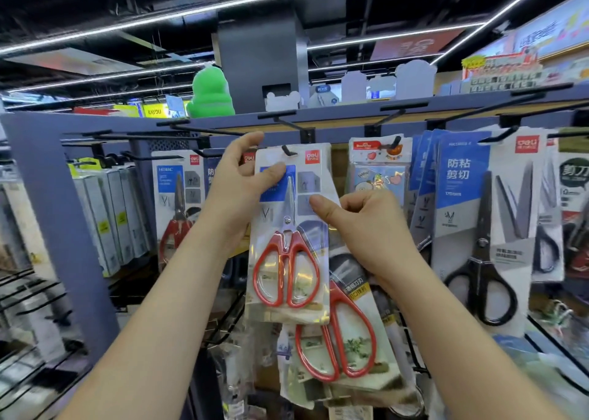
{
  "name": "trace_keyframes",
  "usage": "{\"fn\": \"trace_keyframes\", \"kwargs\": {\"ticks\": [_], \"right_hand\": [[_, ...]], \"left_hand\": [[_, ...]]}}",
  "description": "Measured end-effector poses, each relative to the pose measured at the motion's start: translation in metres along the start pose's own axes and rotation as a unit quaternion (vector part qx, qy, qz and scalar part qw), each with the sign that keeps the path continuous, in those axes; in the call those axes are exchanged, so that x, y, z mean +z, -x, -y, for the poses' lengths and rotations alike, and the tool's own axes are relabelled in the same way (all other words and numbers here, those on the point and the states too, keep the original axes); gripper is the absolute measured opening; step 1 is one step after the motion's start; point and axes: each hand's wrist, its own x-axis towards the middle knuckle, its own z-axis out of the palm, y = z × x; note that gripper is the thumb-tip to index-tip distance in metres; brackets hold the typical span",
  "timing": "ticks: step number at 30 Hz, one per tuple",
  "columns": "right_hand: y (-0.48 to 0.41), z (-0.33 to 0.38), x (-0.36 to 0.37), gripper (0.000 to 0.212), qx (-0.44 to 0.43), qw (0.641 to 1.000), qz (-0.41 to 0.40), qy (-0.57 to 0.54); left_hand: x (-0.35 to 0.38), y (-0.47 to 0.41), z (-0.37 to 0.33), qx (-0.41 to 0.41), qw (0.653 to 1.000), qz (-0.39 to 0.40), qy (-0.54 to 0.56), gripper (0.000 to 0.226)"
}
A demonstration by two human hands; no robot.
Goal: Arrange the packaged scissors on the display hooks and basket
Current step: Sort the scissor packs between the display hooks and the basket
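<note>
A packaged pair of red-handled scissors (288,238) hangs with its top hole at a black display hook (288,149). My left hand (242,180) pinches the pack's upper left corner, thumb on the front. My right hand (360,222) grips a second, larger pack of red-handled scissors (338,340) that hangs behind and below the first, thumb against the first pack's right edge. Beneath it, a wire basket (411,349) holds more packs.
More scissor packs hang on hooks: a red-handled one (178,203) at left, black-handled ones (484,228) at right, a sticker pack (379,171) between. Bare hooks (197,128) jut from the blue rack's top rail. Boxed goods (108,215) fill the left side.
</note>
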Motion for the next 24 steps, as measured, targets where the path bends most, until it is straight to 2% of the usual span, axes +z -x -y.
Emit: {"fn": "trace_keyframes", "kwargs": {"ticks": [2,5,8,12,16,24], "right_hand": [[-0.002,-0.004,0.002,0.065,-0.009,0.999,-0.016,0.027],[-0.001,-0.011,-0.008,0.063,-0.021,0.997,-0.028,0.074],[0.006,-0.020,-0.022,0.047,-0.035,0.992,-0.069,0.101],[0.020,-0.043,-0.005,0.051,-0.041,0.982,-0.077,0.170],[0.027,-0.058,-0.009,0.048,-0.016,0.984,-0.115,0.137],[0.036,-0.040,-0.028,0.043,0.018,0.993,-0.112,0.035]], "left_hand": [[-0.006,0.011,0.012,0.040,0.996,0.017,-0.078,0.051],[-0.013,0.019,0.024,0.066,0.986,0.003,-0.154,0.049],[-0.012,0.013,0.031,0.064,0.986,-0.019,-0.150,0.047],[0.011,0.014,0.057,0.090,0.984,-0.067,-0.136,0.038],[0.016,0.010,0.071,0.156,0.953,-0.125,-0.226,0.027],[0.015,0.007,0.075,0.206,0.905,-0.124,-0.350,0.031]]}}
